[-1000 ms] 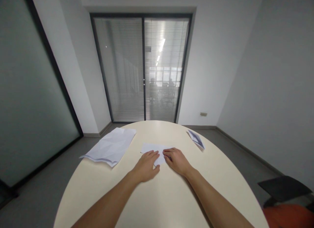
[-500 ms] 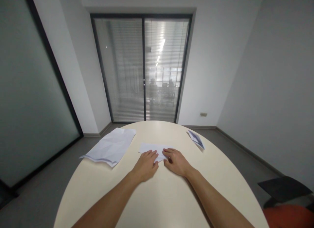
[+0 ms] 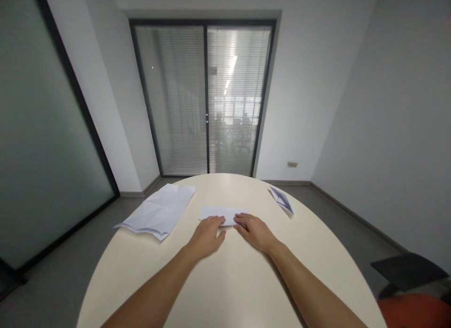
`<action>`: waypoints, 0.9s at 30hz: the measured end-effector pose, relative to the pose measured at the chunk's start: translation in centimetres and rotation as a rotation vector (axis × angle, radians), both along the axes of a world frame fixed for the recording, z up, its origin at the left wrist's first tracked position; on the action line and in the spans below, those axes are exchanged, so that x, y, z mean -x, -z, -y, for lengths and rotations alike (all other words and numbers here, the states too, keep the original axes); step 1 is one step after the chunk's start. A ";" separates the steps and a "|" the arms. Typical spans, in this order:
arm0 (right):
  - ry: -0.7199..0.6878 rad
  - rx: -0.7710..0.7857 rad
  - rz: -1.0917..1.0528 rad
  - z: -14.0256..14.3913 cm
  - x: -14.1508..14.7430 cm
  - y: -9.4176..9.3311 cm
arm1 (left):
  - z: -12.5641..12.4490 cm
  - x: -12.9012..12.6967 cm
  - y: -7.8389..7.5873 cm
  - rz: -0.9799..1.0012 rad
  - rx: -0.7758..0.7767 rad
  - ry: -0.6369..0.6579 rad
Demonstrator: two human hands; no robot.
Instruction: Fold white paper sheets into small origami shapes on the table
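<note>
A folded sheet of white paper [image 3: 220, 211] lies flat in the middle of the table, a narrow strip with its near edge towards me. My left hand [image 3: 206, 236] rests on its near left part, fingers stretched out over the paper and thumb apart on the near side. On the near right part lies my right hand [image 3: 254, 231], its fingers flat on the paper and its thumb a little apart. Both hands touch the paper without lifting it. The fingers cover parts of its near edge.
Larger creased white sheets [image 3: 160, 210] lie at the left, sticking out past the rim of the round cream table [image 3: 225, 285]. A folded paper piece [image 3: 282, 201] stands near the right rim. A chair with a red seat [image 3: 416, 310] is at the lower right.
The near part of the paper has been folded away from me, leaving a straighter near edge. My left thumb has moved slightly left and nearer to me; my right hand has barely shifted.
</note>
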State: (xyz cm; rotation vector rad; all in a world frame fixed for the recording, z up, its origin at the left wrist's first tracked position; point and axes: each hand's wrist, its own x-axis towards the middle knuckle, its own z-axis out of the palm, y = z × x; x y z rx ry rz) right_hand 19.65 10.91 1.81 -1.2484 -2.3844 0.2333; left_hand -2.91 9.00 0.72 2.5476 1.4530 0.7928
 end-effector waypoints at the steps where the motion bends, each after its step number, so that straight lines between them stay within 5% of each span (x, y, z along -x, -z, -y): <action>1: 0.002 0.002 -0.002 0.0 0.0 0.0 | -0.1 0.0 0.0 0.016 0.005 -0.016; 27: 0.127 0.017 -0.036 -0.1 -0.1 0.0 | -0.8 0.3 0.3 0.124 0.083 -0.144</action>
